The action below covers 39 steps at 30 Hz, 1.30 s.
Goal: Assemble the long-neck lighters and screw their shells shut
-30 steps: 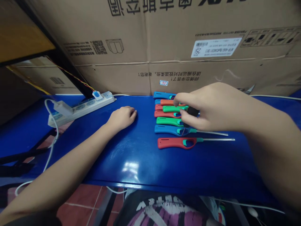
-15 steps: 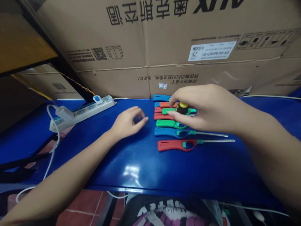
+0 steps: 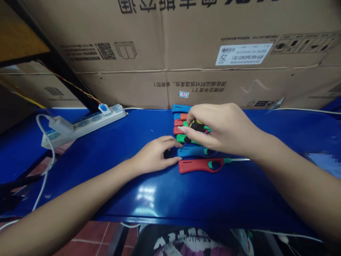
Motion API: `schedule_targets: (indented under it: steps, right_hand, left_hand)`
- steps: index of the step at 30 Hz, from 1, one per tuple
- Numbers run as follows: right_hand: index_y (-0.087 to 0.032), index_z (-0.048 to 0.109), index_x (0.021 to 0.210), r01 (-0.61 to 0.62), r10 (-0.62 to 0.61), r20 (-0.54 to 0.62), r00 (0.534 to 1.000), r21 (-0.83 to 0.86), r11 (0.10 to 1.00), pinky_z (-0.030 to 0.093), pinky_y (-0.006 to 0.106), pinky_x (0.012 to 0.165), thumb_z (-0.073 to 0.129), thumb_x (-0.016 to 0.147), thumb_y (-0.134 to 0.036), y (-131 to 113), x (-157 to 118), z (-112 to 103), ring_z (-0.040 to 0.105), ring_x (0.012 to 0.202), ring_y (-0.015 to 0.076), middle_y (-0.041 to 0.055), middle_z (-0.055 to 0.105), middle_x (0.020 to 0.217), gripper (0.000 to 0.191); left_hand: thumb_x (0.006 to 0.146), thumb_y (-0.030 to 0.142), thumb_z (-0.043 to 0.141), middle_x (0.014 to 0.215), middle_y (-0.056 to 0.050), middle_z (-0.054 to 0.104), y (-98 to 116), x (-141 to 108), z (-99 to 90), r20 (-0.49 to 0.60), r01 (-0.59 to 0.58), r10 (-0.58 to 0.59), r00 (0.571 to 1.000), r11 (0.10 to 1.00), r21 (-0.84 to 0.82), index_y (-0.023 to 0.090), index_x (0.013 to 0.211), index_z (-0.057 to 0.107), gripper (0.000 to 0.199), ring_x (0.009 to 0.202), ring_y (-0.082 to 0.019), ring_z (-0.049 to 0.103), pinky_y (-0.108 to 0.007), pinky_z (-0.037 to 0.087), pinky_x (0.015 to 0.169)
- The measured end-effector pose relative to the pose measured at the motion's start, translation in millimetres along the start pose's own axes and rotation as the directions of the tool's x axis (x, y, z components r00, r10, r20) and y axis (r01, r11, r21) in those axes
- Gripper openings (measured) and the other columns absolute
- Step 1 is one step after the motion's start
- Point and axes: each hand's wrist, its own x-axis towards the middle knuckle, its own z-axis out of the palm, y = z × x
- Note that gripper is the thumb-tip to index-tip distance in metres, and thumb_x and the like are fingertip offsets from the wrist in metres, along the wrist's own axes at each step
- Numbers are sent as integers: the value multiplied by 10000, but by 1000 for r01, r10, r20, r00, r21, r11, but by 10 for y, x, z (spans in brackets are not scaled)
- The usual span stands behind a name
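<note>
Several long-nosed gas lighters lie side by side on the blue table [image 3: 226,199], their handles to the left. My left hand [image 3: 154,154] has thumb and fingertips on either side of the handle end of a blue lighter [image 3: 191,152]. In my right hand [image 3: 226,129] is a screwdriver [image 3: 196,124] with a black and yellow handle, slanting down-left toward that blue lighter's handle; whether its tip touches cannot be told. Nearest the front is a red lighter [image 3: 199,165] with a metal nozzle. Beyond the blue one, a green lighter [image 3: 181,138] and more are partly hidden by my right hand.
A large cardboard box [image 3: 133,85] stands along the back, bearing a small number sticker [image 3: 184,94]. To the left lies a white power strip [image 3: 96,122] with plugs and a cable [image 3: 53,153]. A partly blurred flat object [image 3: 325,161] is at the right.
My left hand has moved right and closed on the blue lighter's handle end. My right hand has shifted slightly left with the screwdriver, which now slants toward that lighter.
</note>
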Motion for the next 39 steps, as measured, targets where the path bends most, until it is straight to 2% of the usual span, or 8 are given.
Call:
schedule_targets:
  steps: [8,18,25,30,33,35,37,39]
  right_hand:
    - [-196,604,789,14,-15,-8,1000,-90,996,286,287,554,431,1031,-405,-38,25,46,542,597,135,5,659,692,364]
    - [-209,612,803,-25,21,-34,999,-116,993,330,281,547,455,994,-366,-45,26,34,599,622,144,12,698,712,293]
    - [-209,637,833,-131,133,3,991,-122,984,324,297,555,468,993,-399,-73,72,53,590,630,153,25,716,760,300]
    - [-196,667,781,-211,231,88,969,-192,958,305,307,551,526,966,-460,-122,271,23,590,626,195,61,696,701,352]
    - [-187,654,678,-183,195,41,980,-205,962,313,312,562,511,969,-569,-189,439,55,589,628,217,91,648,619,501]
    - [-184,653,682,-159,171,56,984,-183,970,331,316,578,529,966,-548,-234,523,84,580,623,215,92,639,618,478]
    - [-178,675,786,-82,100,155,983,-120,989,344,317,595,512,983,-432,-264,557,87,573,620,201,82,661,675,360]
    - [-165,674,991,-8,15,248,969,-29,1000,351,313,607,454,991,-302,-269,538,61,584,645,190,79,704,795,259]
  left_hand:
    - [916,301,724,1191,-83,708,-28,-2,25,-10,-30,30,1000,998,-56,182,1226,680,335,1047,-222,676,-349,575,890]
    - [917,292,728,1152,-82,698,-19,4,5,6,-27,27,1000,998,-51,170,1225,689,334,1021,-211,665,-321,552,847]
    - [910,302,736,1117,-74,703,-38,9,25,-12,-38,37,999,997,-65,154,1191,700,319,920,-184,655,-307,543,804]
    - [893,303,744,1090,-67,702,-54,14,33,-25,-25,23,999,996,-90,162,1155,704,300,876,-172,650,-290,537,764]
    - [888,314,740,1079,-65,706,-60,14,35,-24,-18,16,1000,995,-95,164,1137,705,294,855,-169,646,-292,539,745]
    - [880,302,741,1081,-67,713,-59,13,37,-36,-20,17,999,996,-87,164,1130,707,287,853,-169,650,-294,542,747]
    - [872,284,743,1065,-67,719,-56,11,42,-52,-30,26,998,997,-77,162,1109,708,269,861,-176,658,-296,541,758]
    - [867,280,741,1035,-63,719,-53,10,50,-62,-48,44,997,996,-69,161,1090,704,256,862,-183,662,-295,535,751]
